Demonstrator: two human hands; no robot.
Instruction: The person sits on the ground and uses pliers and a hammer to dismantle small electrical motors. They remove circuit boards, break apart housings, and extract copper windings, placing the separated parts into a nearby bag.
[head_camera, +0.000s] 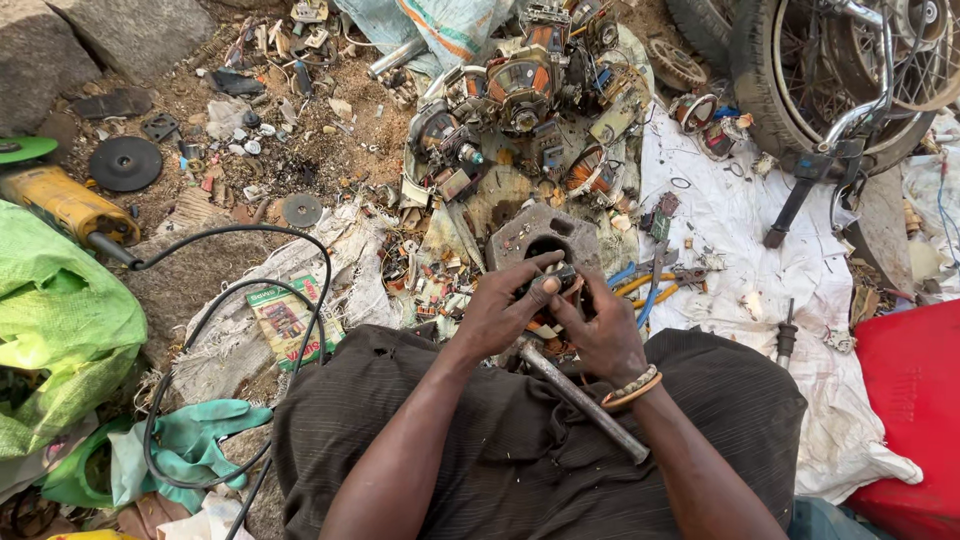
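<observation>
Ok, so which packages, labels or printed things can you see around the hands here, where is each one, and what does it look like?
Small flat carton: on the ground left of the left hand, rectangular, green and white with a red patch and a product picture.
Woven sack: top centre behind the motor parts, white with orange and blue print, crumpled.
Green plastic bag: far left, bulging; no print visible.
No screens or signs in view.

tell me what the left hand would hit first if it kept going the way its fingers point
The left hand points up and right, already touching a small metal part. Straight on, it would likely meet the right hand's fingers, though depth is unclear.
</observation>
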